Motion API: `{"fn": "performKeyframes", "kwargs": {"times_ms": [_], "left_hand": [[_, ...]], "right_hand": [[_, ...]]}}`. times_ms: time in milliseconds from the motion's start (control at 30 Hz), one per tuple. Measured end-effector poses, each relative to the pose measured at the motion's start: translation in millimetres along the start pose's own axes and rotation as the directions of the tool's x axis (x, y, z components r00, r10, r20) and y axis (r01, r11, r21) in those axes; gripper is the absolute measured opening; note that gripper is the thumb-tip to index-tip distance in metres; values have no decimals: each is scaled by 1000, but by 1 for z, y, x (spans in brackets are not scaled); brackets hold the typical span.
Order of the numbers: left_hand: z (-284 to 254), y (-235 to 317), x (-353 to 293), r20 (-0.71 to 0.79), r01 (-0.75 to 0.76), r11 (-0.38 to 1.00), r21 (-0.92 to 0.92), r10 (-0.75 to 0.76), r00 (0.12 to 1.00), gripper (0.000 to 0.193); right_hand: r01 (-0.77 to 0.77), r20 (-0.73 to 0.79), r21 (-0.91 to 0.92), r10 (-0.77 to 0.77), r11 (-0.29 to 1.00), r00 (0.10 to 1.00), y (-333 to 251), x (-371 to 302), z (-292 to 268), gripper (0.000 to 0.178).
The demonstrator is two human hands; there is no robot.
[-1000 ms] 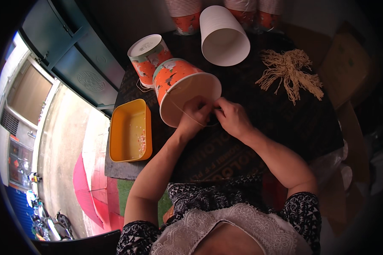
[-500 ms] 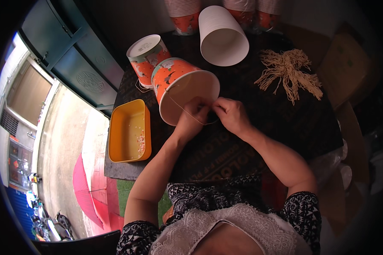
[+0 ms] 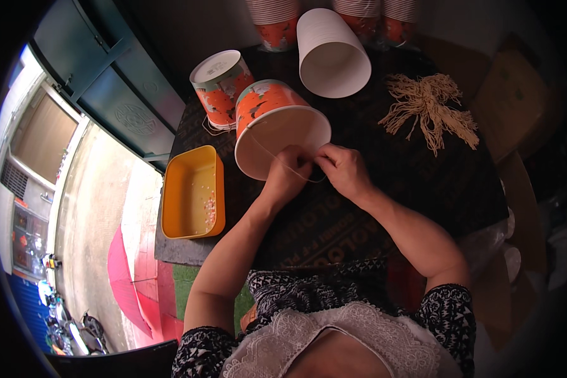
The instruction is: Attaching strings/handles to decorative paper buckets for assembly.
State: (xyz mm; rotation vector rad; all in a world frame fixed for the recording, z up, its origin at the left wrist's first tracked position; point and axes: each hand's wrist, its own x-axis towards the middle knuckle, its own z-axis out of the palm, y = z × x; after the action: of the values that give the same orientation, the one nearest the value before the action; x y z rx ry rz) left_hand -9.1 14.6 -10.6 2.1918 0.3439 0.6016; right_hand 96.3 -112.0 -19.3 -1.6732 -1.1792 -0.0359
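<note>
An orange patterned paper bucket (image 3: 268, 101) lies tipped on the table, its white open mouth facing me. A thin cord (image 3: 264, 146) comes from a hole in the left side of its rim, crosses over my left hand and loops below toward my right. At the lower right of the rim my left hand (image 3: 289, 173) is closed, fingers curled at the bucket's mouth and partly hidden. Beside it my right hand (image 3: 345, 170) pinches at the same spot, fingertips nearly touching the left's; the cord's end there is hidden.
Another patterned bucket (image 3: 223, 94) stands upside down behind. A white bucket (image 3: 335, 57) lies farther back, near stacked buckets (image 3: 276, 28). A bundle of cords (image 3: 431, 107) lies right on the dark table (image 3: 416, 183). A yellow bin (image 3: 194, 192) holding small pale bits sits left.
The bucket has turned and shifted slightly to the right and up, away from the yellow bin. Both hands stay at its rim, with the left moving slightly right.
</note>
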Motion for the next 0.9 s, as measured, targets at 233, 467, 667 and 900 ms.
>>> {"fn": "performKeyframes", "kwargs": {"times_ms": [233,467,667,900], "left_hand": [[-1,0,0,17,-22,1000,17,21,1000,13],[-1,2,0,8,-25,998,-59,26,1000,9],[0,2,-1,4,16,997,-80,-15,1000,9],[0,1,-1,-2,92,977,-195,-94,996,9]], "right_hand": [[9,-22,5,-8,1000,1000,-4,0,1,8],[-41,-11,-70,40,997,999,-6,1,3,11],[1,-22,-114,-3,993,1000,-7,0,2,7],[108,-52,-193,-120,975,991,-3,-2,5,5]]}}
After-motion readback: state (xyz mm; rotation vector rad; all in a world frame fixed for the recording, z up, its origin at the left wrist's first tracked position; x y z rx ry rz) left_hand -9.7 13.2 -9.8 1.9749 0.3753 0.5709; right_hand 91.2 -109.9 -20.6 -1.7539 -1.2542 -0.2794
